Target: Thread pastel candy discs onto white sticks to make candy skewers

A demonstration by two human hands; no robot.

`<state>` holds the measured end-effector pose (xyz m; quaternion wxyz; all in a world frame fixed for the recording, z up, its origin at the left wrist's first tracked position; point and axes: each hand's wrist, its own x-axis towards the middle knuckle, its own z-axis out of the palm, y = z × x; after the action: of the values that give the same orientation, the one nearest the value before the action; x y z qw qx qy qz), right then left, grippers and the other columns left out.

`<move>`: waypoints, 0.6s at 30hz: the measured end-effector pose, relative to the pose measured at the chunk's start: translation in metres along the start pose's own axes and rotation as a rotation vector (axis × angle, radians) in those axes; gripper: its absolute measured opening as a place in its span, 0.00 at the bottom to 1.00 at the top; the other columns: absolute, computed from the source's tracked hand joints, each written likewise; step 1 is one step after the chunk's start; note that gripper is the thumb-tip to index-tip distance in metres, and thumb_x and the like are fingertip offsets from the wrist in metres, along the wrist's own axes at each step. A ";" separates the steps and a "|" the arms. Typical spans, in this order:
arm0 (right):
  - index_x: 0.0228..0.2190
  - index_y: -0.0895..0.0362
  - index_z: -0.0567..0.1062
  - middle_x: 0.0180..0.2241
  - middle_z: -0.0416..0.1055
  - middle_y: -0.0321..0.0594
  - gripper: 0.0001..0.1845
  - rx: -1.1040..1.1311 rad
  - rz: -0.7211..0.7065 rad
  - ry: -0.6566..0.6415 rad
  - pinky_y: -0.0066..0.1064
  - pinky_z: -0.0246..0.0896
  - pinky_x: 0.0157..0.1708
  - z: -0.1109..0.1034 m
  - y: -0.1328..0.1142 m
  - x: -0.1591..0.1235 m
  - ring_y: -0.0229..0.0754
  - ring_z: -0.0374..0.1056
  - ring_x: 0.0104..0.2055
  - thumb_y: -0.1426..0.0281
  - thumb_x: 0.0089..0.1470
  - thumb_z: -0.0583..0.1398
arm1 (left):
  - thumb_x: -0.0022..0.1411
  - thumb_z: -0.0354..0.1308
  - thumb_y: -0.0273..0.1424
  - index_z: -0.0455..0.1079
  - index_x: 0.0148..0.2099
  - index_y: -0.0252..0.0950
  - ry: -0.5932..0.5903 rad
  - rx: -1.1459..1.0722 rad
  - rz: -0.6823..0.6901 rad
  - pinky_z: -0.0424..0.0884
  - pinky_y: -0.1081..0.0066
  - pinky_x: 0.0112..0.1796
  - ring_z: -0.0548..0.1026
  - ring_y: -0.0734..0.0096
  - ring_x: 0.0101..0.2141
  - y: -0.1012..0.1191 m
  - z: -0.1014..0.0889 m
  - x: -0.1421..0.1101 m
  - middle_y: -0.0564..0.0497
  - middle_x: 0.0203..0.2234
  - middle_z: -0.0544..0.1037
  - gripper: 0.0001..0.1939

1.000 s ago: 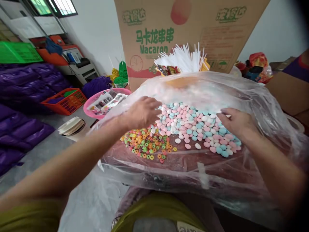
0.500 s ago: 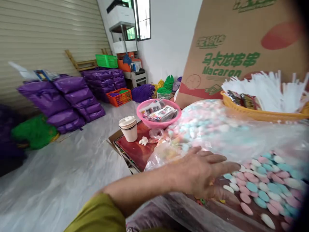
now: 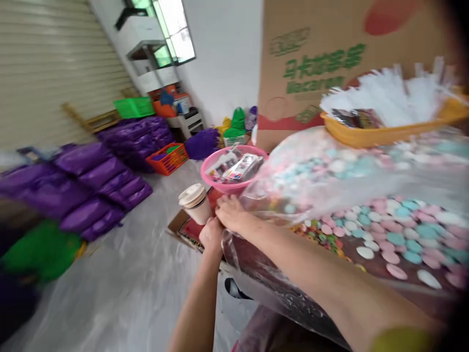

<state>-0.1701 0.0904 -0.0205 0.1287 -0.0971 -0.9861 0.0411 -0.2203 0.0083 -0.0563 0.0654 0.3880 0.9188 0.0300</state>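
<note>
My left hand (image 3: 211, 233) and my right hand (image 3: 231, 216) meet at the near left corner of the dark red table (image 3: 190, 228), touching each other. They are right beside a paper cup with a lid (image 3: 195, 202) and the edge of a clear plastic bag (image 3: 330, 181). The right hand's fingers are bent down and pressed together at the bag's edge. What they pinch is hidden. I see only the back of the left hand; its fingers are hidden. Pastel pink, blue and white candy discs (image 3: 388, 230) and small coloured rings (image 3: 322, 237) lie under the plastic.
A pink basin (image 3: 224, 184) of packets stands behind the cup. A yellow basket (image 3: 370, 134) of white sticks and a tall Macaron carton (image 3: 315, 63) are at the back right. Purple sacks (image 3: 98, 181), an orange crate (image 3: 169, 159) and a green crate (image 3: 134, 106) stand on the plastic-covered floor at left.
My view has swung left. The left hand has left the candy and moved to the table corner by the cup. The right hand has come into view beside it.
</note>
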 end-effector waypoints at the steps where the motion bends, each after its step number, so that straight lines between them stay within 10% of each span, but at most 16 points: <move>1: 0.25 0.58 0.75 0.37 0.73 0.44 0.08 0.002 -0.006 -0.013 0.39 0.54 0.44 0.009 0.002 0.009 0.46 0.62 0.44 0.77 0.50 0.56 | 0.64 0.40 0.35 0.69 0.42 0.37 0.005 0.024 -0.026 0.64 0.72 0.22 0.77 0.62 0.31 -0.001 0.001 -0.002 0.41 0.37 0.76 0.17; 6: 0.24 0.54 0.75 0.37 0.73 0.27 0.05 -0.017 -0.055 -0.029 0.32 0.52 0.46 0.017 0.006 0.002 0.38 0.60 0.47 0.74 0.48 0.60 | 0.62 0.43 0.42 0.70 0.39 0.38 0.093 0.010 -0.168 0.64 0.71 0.24 0.76 0.59 0.34 -0.007 0.008 -0.003 0.43 0.38 0.76 0.18; 11: 0.38 0.52 0.73 0.50 0.65 0.31 0.11 -0.227 -0.101 0.321 0.36 0.51 0.41 -0.043 -0.006 -0.056 0.38 0.59 0.43 0.74 0.55 0.54 | 0.56 0.51 0.41 0.63 0.49 0.37 0.159 -0.199 -0.269 0.65 0.68 0.25 0.75 0.58 0.31 -0.009 0.007 -0.023 0.43 0.36 0.76 0.20; 14: 0.27 0.55 0.73 0.34 0.70 0.38 0.15 -0.278 -0.224 0.530 0.39 0.50 0.39 -0.081 0.006 -0.115 0.41 0.59 0.38 0.73 0.58 0.48 | 0.57 0.52 0.42 0.60 0.53 0.36 0.540 -0.385 -0.063 0.68 0.66 0.32 0.75 0.61 0.34 0.003 -0.002 -0.046 0.43 0.39 0.75 0.24; 18: 0.15 0.58 0.66 0.18 0.62 0.36 0.18 -0.260 0.150 0.619 0.35 0.46 0.32 -0.112 0.052 -0.186 0.38 0.56 0.28 0.73 0.56 0.53 | 0.56 0.54 0.44 0.65 0.49 0.35 0.791 -0.268 0.433 0.66 0.59 0.43 0.70 0.54 0.45 0.052 -0.020 -0.062 0.40 0.45 0.72 0.23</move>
<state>0.0456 0.1099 0.0362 0.4049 -0.1926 -0.8874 -0.1071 -0.1437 0.0004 -0.0249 -0.2481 0.5177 0.7591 0.3070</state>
